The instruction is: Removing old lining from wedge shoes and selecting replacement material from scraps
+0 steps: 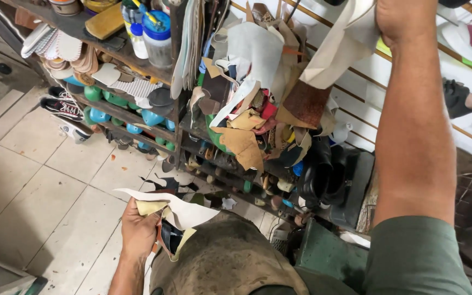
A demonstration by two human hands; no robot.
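Cream leather sheet (339,49) up top, hanging over the scrap pile (252,104) on the shelf (192,128); my right hand (402,19) has its grip clamped on the sheet's upper edge. Left hand (137,229) low by my knee, grip closed on a bundle of offcuts (173,216), white and yellowish pieces. Tiled floor (33,180) below, shoe lasts (107,106) racked left.

Right hand (402,19) fingers cut off by top edge; grip on pale leather sheet (338,52) unseen. Left hand (137,229) fingers hidden behind leather scraps (173,218). Shelf items too small to tell.
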